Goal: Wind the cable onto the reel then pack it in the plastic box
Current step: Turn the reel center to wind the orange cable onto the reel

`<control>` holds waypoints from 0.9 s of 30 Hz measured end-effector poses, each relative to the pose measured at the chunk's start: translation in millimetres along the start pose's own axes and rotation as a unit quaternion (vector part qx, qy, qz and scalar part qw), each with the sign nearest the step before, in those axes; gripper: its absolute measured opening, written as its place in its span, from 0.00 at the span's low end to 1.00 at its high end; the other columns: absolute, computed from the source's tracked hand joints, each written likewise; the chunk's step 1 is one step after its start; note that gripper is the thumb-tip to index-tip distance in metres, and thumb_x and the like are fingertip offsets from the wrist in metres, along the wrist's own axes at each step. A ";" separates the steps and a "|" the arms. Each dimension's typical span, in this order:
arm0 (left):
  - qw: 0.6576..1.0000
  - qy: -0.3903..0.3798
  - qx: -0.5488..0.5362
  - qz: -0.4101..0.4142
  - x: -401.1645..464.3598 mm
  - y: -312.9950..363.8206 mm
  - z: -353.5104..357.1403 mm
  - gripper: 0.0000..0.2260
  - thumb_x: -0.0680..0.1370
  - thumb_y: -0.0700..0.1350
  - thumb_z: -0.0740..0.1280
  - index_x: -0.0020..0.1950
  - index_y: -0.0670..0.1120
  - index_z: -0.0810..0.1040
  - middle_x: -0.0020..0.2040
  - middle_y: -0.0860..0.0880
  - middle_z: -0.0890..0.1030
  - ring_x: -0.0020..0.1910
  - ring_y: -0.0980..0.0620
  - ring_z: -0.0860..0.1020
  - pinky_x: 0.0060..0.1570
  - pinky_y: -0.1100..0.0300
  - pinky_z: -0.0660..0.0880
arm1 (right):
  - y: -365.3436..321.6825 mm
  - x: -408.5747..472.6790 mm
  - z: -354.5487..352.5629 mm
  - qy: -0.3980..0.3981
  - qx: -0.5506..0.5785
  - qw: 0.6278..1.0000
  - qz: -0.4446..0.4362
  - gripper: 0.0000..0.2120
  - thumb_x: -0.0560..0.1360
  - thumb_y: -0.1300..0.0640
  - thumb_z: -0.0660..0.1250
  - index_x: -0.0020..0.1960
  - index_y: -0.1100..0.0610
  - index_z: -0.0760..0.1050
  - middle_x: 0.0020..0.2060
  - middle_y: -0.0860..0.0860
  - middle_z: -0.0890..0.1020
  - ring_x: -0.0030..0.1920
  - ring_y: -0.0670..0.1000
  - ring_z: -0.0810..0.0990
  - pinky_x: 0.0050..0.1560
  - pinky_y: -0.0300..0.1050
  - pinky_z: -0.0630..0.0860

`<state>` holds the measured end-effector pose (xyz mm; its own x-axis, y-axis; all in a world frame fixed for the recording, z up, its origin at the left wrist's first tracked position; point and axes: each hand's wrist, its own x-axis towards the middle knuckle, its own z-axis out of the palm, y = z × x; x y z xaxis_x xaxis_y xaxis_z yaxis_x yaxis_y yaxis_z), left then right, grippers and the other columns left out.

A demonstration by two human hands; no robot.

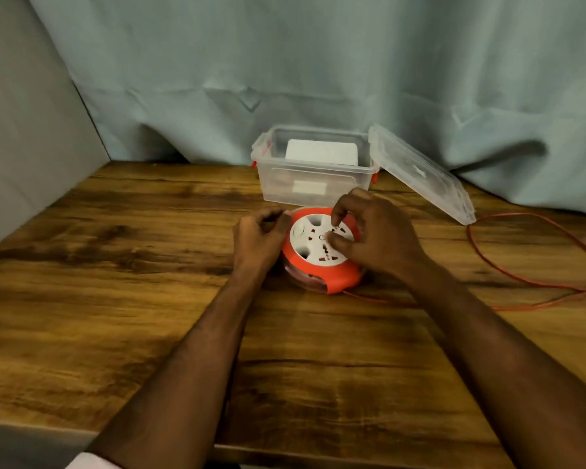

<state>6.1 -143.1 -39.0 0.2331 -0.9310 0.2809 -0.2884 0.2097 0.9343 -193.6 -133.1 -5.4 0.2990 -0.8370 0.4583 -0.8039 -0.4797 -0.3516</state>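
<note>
- The reel point(320, 252) is a round, flat drum with a smooth orange plastic rim and a white socket face pierced by dark slots. It lies flat on the table, just near of the box.
- The left hand point(257, 236) is at the reel's left edge with its fingers curled inward; motion blur hides whether they actually grip the rim.
- The right hand point(374, 233) arches over the white face, fingertips bent down and touching it, thumb low on the right side.
- The cable point(535, 265) is thin and orange, leaving the reel's near edge and lying in loose loops across the right of the table.
- The plastic box point(313, 179) is clear and rectangular with red latches, a white block inside it.
- Its ribbed transparent lid point(420, 172) leans against the box's right side.
- The table point(115, 265) is glossy, dark-grained wood.
- A wrinkled pale blue-grey cloth point(285, 62) hangs at the far side.
</note>
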 end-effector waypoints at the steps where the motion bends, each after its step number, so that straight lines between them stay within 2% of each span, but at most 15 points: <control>1: 1.000 -0.011 -0.016 0.005 3.4 -2.2 0.0 0.09 0.79 0.45 0.70 0.57 0.46 0.84 0.47 0.56 0.84 0.47 0.59 0.82 0.47 0.62 0.80 | 7.4 1.0 -4.3 -0.028 0.019 0.999 -0.026 0.13 0.70 0.47 0.76 0.52 0.45 0.77 0.48 0.40 0.77 0.40 0.41 0.74 0.38 0.42 0.71; 3: 0.998 -0.028 -0.049 0.008 9.1 -7.9 0.0 0.07 0.79 0.43 0.70 0.55 0.45 0.85 0.47 0.54 0.85 0.48 0.57 0.83 0.48 0.61 0.81 | 18.8 1.0 -8.9 -0.087 0.049 0.993 -0.059 0.21 0.68 0.48 0.73 0.60 0.46 0.77 0.53 0.41 0.79 0.46 0.43 0.78 0.41 0.47 0.77; 5: 0.996 -0.038 -0.075 0.007 13.8 -13.9 1.5 0.08 0.79 0.43 0.70 0.56 0.43 0.85 0.49 0.49 0.86 0.50 0.53 0.84 0.49 0.58 0.81 | 24.2 1.2 -11.9 -0.108 0.056 0.990 -0.069 0.24 0.68 0.47 0.73 0.64 0.45 0.77 0.56 0.41 0.80 0.50 0.46 0.80 0.44 0.51 0.81; 8: 0.989 -0.056 -0.135 0.001 16.3 -16.7 3.0 0.10 0.78 0.41 0.71 0.57 0.39 0.84 0.52 0.44 0.86 0.51 0.51 0.84 0.51 0.58 0.80 | 30.3 2.8 -15.8 -0.117 0.042 0.989 -0.080 0.29 0.69 0.44 0.73 0.69 0.44 0.75 0.59 0.41 0.78 0.55 0.46 0.80 0.49 0.50 0.82; 12: 0.978 -0.116 -0.172 0.000 13.0 -11.4 3.7 0.12 0.79 0.40 0.69 0.62 0.40 0.82 0.56 0.46 0.85 0.53 0.53 0.83 0.53 0.59 0.81 | 32.4 4.0 -22.4 -0.155 -0.027 0.986 -0.055 0.28 0.71 0.44 0.76 0.70 0.42 0.76 0.59 0.45 0.73 0.55 0.47 0.77 0.50 0.45 0.79; 15: 0.976 -0.153 -0.151 0.022 8.0 -8.5 5.8 0.13 0.80 0.38 0.66 0.64 0.44 0.80 0.56 0.49 0.84 0.53 0.55 0.82 0.53 0.60 0.80 | 31.5 2.7 -22.5 -0.152 -0.052 0.986 -0.033 0.29 0.70 0.40 0.75 0.69 0.37 0.75 0.57 0.45 0.72 0.54 0.48 0.76 0.51 0.49 0.78; 18: 0.982 -0.125 -0.130 0.050 4.5 -8.9 9.9 0.11 0.82 0.39 0.64 0.61 0.47 0.81 0.55 0.48 0.84 0.52 0.55 0.82 0.52 0.58 0.79 | 27.4 1.0 -22.9 -0.157 -0.046 0.986 -0.015 0.30 0.68 0.39 0.75 0.69 0.36 0.74 0.54 0.45 0.71 0.52 0.48 0.75 0.51 0.51 0.79; 22: 0.987 -0.062 -0.128 0.079 -0.7 -8.6 10.7 0.10 0.82 0.40 0.63 0.56 0.49 0.83 0.55 0.46 0.85 0.55 0.46 0.83 0.52 0.50 0.82 | 14.1 0.7 -27.3 -0.135 -0.070 0.988 -0.005 0.31 0.66 0.40 0.78 0.68 0.37 0.75 0.53 0.44 0.71 0.52 0.48 0.75 0.46 0.46 0.76; 24: 0.987 -0.053 -0.126 0.089 -1.6 -7.6 10.1 0.10 0.82 0.41 0.63 0.55 0.51 0.83 0.54 0.47 0.85 0.54 0.47 0.83 0.51 0.49 0.82 | 4.8 -0.5 -27.5 -0.116 -0.112 0.987 -0.014 0.31 0.65 0.37 0.77 0.67 0.39 0.75 0.53 0.44 0.72 0.52 0.49 0.76 0.45 0.44 0.72; 27: 0.985 -0.039 -0.130 0.107 -0.8 -6.8 11.1 0.10 0.83 0.41 0.63 0.55 0.50 0.83 0.54 0.49 0.85 0.55 0.49 0.83 0.54 0.47 0.82 | -2.7 -2.5 -25.5 -0.094 -0.170 0.981 -0.016 0.32 0.64 0.31 0.74 0.64 0.43 0.77 0.55 0.45 0.76 0.53 0.50 0.77 0.49 0.45 0.73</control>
<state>-2.4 -147.0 -48.0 0.1185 -0.8748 0.4699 -0.0738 0.4641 0.8827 -205.3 -122.9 15.2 0.3902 -0.8725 0.2941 -0.9084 -0.4169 -0.0317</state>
